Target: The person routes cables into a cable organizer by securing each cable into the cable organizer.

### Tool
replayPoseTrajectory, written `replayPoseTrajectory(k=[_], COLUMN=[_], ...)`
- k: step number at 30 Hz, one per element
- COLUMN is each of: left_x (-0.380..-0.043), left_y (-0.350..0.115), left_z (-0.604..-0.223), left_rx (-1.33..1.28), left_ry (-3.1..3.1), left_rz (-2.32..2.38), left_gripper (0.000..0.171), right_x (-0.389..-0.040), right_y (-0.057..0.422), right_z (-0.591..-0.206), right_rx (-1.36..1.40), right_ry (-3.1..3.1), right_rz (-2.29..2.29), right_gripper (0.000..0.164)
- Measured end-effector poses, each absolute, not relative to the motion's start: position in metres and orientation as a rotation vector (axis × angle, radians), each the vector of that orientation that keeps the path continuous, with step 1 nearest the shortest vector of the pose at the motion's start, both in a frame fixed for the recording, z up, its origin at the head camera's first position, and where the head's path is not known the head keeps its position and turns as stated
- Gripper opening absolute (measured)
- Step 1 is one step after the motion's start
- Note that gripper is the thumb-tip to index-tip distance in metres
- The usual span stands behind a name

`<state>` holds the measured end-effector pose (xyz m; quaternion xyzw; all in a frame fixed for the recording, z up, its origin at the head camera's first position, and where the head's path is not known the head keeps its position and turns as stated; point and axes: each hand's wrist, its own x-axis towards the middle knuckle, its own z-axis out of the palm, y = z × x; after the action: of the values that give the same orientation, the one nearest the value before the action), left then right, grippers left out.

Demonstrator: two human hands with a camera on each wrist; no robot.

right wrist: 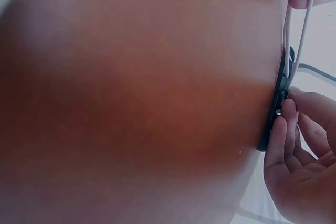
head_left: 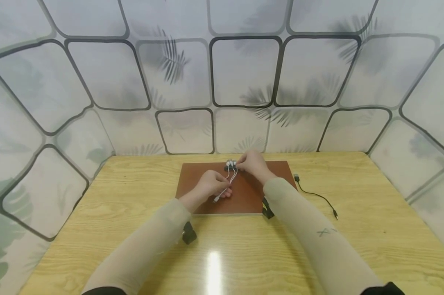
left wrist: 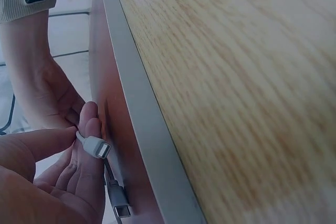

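On a brown mat [head_left: 244, 196], near its far edge, sits a dark cable holder strip [right wrist: 275, 109] with white cables [right wrist: 288, 27] running from it. Between its thumb and fingers my left hand [head_left: 211, 183] pinches a white cable close to its pale connector [left wrist: 97, 147]. A second, greyer connector [left wrist: 119, 203] hangs below the fingers in the left wrist view. At the strip, my right hand [head_left: 255, 164] pinches a white cable with thumb and index finger, its other fingers along the strip's side. Several white plugs [head_left: 231, 163] stand at the strip in the head view.
A short black cable [head_left: 316, 194] with a plug at each end lies on the wooden table [head_left: 133, 196], right of the mat. Dark wrist cameras [head_left: 189, 233] hang under both forearms. A patterned curtain [head_left: 244, 73] stands behind the table and at both sides.
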<state>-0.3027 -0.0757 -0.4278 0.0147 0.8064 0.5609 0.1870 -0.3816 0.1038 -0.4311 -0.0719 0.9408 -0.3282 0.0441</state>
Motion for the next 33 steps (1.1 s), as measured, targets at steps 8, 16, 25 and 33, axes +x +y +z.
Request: replayPoseTrajectory(k=[8, 16, 25, 33], left_x=[-0.303, -0.304, -0.304, -0.304], left_y=[-0.075, -0.074, -0.074, -0.073], left_z=[-0.43, -0.428, -0.427, -0.429], left_rx=[0.039, 0.017, 0.005, 0.023], left_ry=[2.256, 2.292, 2.298, 2.289], left_rz=[1.586, 1.546, 1.549, 1.57], left_gripper=[0.02, 0.019, 0.019, 0.02], right_x=[-0.383, -0.383, -0.383, -0.377], right_y=[0.102, 0.102, 0.1, 0.091], right_z=[-0.428, -0.431, -0.43, -0.418], right_rx=[-0.195, -0.203, -0.302, -0.419], right_ry=[2.845, 2.877, 2.983, 3.042], right_rz=[-0.977, -0.956, -0.761, -0.387], right_gripper=[0.012, 0.01, 0.009, 0.012])
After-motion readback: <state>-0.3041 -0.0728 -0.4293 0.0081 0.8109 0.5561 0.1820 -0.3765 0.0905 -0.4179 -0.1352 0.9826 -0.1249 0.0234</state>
